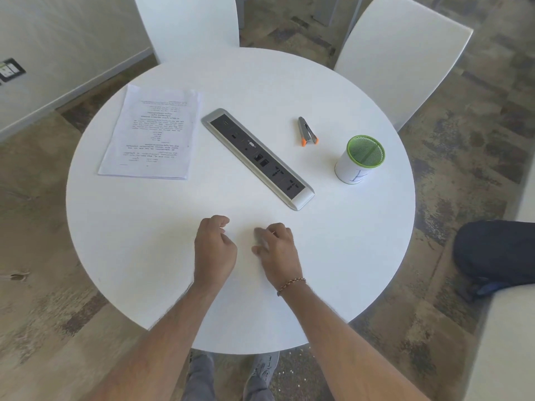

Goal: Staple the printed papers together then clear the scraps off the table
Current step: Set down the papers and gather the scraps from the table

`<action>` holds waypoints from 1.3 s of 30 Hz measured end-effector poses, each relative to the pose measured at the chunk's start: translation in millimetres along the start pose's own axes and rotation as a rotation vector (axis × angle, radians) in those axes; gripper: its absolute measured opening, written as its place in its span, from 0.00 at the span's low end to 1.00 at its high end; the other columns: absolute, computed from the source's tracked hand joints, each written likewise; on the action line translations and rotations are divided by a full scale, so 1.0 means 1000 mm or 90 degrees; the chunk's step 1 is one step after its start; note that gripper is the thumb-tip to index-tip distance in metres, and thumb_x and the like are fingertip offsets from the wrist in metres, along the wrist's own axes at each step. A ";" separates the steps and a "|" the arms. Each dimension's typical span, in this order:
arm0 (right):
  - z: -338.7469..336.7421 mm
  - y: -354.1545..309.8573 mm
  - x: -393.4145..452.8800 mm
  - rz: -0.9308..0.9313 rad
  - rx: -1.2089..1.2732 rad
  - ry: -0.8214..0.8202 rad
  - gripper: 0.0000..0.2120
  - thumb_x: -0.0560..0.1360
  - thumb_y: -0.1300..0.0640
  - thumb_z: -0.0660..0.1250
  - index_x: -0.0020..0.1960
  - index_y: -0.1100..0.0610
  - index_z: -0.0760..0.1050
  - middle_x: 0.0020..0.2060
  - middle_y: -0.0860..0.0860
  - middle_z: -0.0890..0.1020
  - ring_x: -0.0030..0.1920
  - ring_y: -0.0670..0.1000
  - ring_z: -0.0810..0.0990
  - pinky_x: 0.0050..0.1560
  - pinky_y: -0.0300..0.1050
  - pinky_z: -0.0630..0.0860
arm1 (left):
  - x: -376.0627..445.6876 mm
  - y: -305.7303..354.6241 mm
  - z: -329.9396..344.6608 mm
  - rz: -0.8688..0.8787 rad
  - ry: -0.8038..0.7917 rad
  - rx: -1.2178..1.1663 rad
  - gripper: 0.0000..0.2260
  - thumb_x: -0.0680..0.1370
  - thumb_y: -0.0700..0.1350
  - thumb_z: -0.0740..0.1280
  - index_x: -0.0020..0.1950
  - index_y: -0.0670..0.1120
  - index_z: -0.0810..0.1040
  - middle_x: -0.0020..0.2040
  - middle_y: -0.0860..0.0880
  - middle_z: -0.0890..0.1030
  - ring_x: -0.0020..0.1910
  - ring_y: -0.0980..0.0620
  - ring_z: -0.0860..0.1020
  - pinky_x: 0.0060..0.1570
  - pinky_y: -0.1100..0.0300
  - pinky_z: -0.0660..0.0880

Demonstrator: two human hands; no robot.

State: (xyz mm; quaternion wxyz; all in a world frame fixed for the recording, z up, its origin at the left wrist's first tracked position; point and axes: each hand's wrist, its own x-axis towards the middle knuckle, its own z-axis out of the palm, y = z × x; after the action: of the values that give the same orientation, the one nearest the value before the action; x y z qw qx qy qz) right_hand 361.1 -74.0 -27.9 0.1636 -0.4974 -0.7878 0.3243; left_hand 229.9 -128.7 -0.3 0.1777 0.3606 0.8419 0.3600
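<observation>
Both hands work at the near edge of the round table (121,256), well apart from papers and stapler.

Left hand (214,250) and right hand (276,250) have curled fingers, seemingly pinching small white scraps, though too pale to confirm. The printed papers (150,131) lie far-left, long axis running away; the stapler (307,131) lies far-right, nearer the right hand.

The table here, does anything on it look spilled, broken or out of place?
Nothing looks spilled or damaged. The papers lie flat at the table's far left, the stapler and green-rimmed cup sit to the right. Small pale specks dot the floor under the near edge.
</observation>
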 end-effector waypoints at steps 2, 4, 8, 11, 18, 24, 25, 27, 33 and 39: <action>0.001 0.002 -0.003 -0.055 -0.027 -0.002 0.11 0.73 0.68 0.68 0.53 0.57 0.81 0.49 0.51 0.75 0.49 0.53 0.71 0.45 0.40 0.70 | 0.000 0.000 0.000 -0.003 -0.001 -0.001 0.20 0.73 0.27 0.56 0.58 0.42 0.77 0.54 0.45 0.78 0.50 0.48 0.78 0.51 0.61 0.69; 0.002 0.006 -0.001 -0.076 -0.046 0.007 0.09 0.73 0.69 0.67 0.49 0.58 0.81 0.46 0.50 0.77 0.47 0.54 0.72 0.42 0.42 0.71 | -0.001 0.000 0.000 -0.002 0.002 -0.002 0.20 0.73 0.28 0.56 0.58 0.42 0.77 0.54 0.46 0.78 0.50 0.47 0.78 0.51 0.61 0.70; 0.002 0.010 0.007 -0.104 -0.070 0.047 0.09 0.70 0.72 0.70 0.43 0.59 0.82 0.40 0.50 0.79 0.40 0.54 0.74 0.36 0.43 0.74 | -0.001 0.000 0.000 0.009 0.003 -0.004 0.20 0.72 0.27 0.56 0.57 0.42 0.78 0.53 0.46 0.78 0.50 0.47 0.78 0.51 0.61 0.70; 0.003 0.015 0.010 -0.142 -0.103 0.047 0.07 0.71 0.70 0.69 0.41 0.60 0.81 0.37 0.50 0.79 0.38 0.55 0.73 0.33 0.46 0.75 | -0.001 0.001 -0.001 0.009 0.001 0.000 0.20 0.72 0.27 0.56 0.58 0.42 0.77 0.53 0.46 0.78 0.51 0.47 0.77 0.51 0.61 0.70; 0.000 0.011 0.012 -0.277 -0.277 0.055 0.10 0.68 0.74 0.58 0.36 0.61 0.71 0.32 0.55 0.72 0.33 0.55 0.69 0.32 0.43 0.57 | 0.000 0.001 -0.001 0.026 0.004 0.007 0.21 0.73 0.27 0.56 0.58 0.43 0.77 0.54 0.46 0.78 0.54 0.45 0.77 0.52 0.61 0.69; 0.002 0.006 0.016 -0.242 -0.303 -0.007 0.14 0.58 0.76 0.59 0.36 0.60 0.70 0.31 0.57 0.72 0.32 0.55 0.70 0.29 0.45 0.64 | -0.001 0.003 0.003 0.025 -0.018 0.010 0.21 0.73 0.27 0.56 0.60 0.43 0.77 0.55 0.46 0.76 0.56 0.45 0.76 0.53 0.61 0.68; 0.002 0.006 0.016 -0.205 -0.251 -0.012 0.15 0.58 0.76 0.55 0.37 0.61 0.70 0.32 0.57 0.72 0.33 0.56 0.69 0.30 0.47 0.65 | -0.002 0.003 0.004 0.024 -0.019 0.009 0.21 0.73 0.27 0.56 0.60 0.43 0.77 0.55 0.46 0.76 0.56 0.45 0.76 0.53 0.61 0.68; -0.004 0.003 0.019 -0.075 -0.109 -0.029 0.14 0.64 0.76 0.53 0.42 0.62 0.71 0.38 0.58 0.74 0.39 0.57 0.70 0.35 0.49 0.68 | -0.003 0.004 0.006 0.024 -0.024 0.007 0.21 0.73 0.27 0.56 0.60 0.43 0.77 0.54 0.47 0.75 0.56 0.45 0.76 0.53 0.61 0.69; -0.050 0.000 0.033 0.320 0.539 0.009 0.08 0.76 0.69 0.60 0.40 0.62 0.74 0.35 0.53 0.74 0.33 0.50 0.71 0.37 0.41 0.74 | -0.005 0.003 0.011 0.025 -0.033 -0.004 0.18 0.74 0.28 0.57 0.59 0.43 0.77 0.53 0.48 0.75 0.55 0.46 0.76 0.53 0.61 0.69; -0.141 0.026 0.078 0.305 0.856 0.192 0.12 0.74 0.78 0.58 0.40 0.63 0.72 0.35 0.54 0.72 0.33 0.49 0.70 0.32 0.38 0.70 | -0.001 0.005 0.014 0.026 -0.037 -0.014 0.17 0.76 0.29 0.58 0.59 0.43 0.77 0.54 0.46 0.76 0.57 0.45 0.75 0.54 0.58 0.71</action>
State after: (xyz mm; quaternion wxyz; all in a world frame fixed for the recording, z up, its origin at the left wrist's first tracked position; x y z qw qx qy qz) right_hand 425.3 51.9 52.9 0.4649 -0.4873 -0.2568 0.6931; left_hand 240.8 -120.2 -6.5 0.1988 0.3858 0.8249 0.3622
